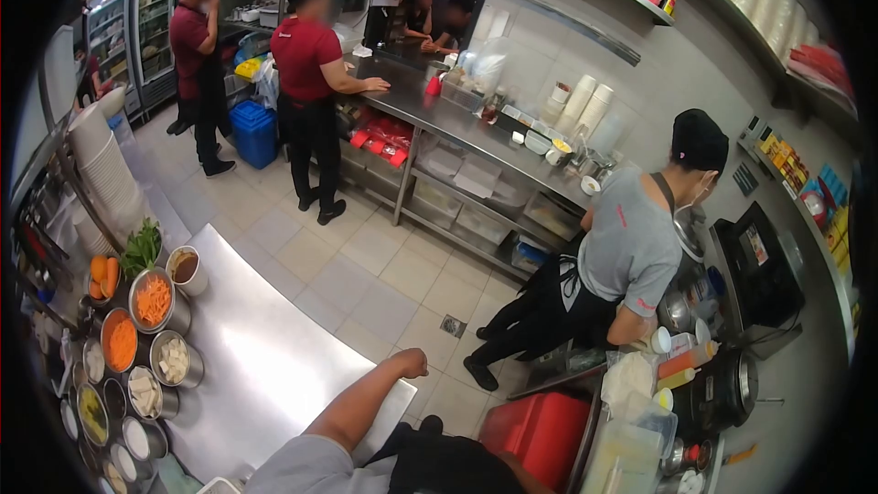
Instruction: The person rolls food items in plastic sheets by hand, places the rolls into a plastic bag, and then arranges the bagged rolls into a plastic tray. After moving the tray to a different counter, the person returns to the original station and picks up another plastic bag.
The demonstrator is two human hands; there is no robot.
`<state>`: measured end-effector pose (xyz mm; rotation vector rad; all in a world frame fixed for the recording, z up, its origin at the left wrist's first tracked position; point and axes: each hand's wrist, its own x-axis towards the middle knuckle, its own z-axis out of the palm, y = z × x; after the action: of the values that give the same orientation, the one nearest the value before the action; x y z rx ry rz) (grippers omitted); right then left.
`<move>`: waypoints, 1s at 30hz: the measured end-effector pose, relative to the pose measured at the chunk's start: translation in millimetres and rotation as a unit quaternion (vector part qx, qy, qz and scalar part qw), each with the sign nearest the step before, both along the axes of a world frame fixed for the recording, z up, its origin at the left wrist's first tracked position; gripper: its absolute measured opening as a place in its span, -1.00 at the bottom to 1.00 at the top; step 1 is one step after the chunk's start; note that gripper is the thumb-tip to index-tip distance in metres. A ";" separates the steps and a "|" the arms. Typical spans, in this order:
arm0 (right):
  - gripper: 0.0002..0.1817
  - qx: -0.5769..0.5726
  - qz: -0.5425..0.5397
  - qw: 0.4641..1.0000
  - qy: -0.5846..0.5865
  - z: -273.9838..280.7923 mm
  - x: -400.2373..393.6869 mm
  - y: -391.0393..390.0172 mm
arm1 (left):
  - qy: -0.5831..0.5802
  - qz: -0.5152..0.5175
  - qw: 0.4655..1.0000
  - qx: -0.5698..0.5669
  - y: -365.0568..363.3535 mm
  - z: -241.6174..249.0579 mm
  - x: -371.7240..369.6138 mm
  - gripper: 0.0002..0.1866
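Observation:
My left hand (411,363) is curled into a loose fist just past the corner of the steel counter (265,348), and nothing shows in it. Its forearm crosses over the counter's end. Of my right arm only a bit of skin shows at the bottom edge; the hand is out of view. Along the counter's left side stand a tub of shredded carrot (154,300), another tub of grated carrot (120,340), a container of pale cubes (174,359), one of white slabs (144,393) and a paper cup of brown sauce (186,267).
A co-worker in grey (631,238) bends over the right-hand counter. Two people in red shirts (306,50) stand by the back steel counter (430,101). A red bin (535,439) is to my right, a blue bin (252,133) at the back. Stacked bowls (91,151) rise at left.

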<state>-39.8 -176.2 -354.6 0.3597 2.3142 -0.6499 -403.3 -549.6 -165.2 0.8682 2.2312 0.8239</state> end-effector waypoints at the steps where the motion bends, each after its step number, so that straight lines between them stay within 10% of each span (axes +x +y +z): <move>1: -0.38 -0.002 0.006 1.000 0.000 2.9 -0.3 -1.8 | -0.022 0.013 0.999 -0.027 1.6 2.7 -2.1 -0.70; 12: -0.40 -0.018 0.007 0.999 0.036 -35.7 13.1 12.9 | -0.072 -0.037 0.995 -0.059 4.9 -7.1 -7.8 -0.88; 14: -0.41 -0.025 0.001 0.998 0.052 -45.6 12.2 17.7 | -0.166 0.076 0.981 -0.065 4.3 17.1 -2.4 -0.90; 17: -0.41 -0.043 -0.087 0.992 0.076 109.4 -8.2 -36.3 | -0.122 0.078 0.989 -0.016 0.7 15.3 -0.1 -0.93; 21: -0.41 -0.084 -0.119 0.987 0.070 129.6 -12.1 -45.9 | -0.071 0.060 0.996 -0.005 0.6 13.1 0.9 -0.92; 26: -0.44 -0.120 -0.131 0.979 0.101 99.4 -6.0 -32.1 | -0.093 0.070 0.993 0.017 -1.4 16.9 2.0 -0.80; 30: -0.47 -0.072 -0.057 0.993 0.078 -32.8 14.4 11.0 | -0.128 0.089 0.985 -0.070 1.3 37.2 2.2 -0.68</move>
<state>-25.4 -165.3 -387.4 0.3891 2.3895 -0.9252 -401.2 -548.4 -127.9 0.4730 2.1273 0.7982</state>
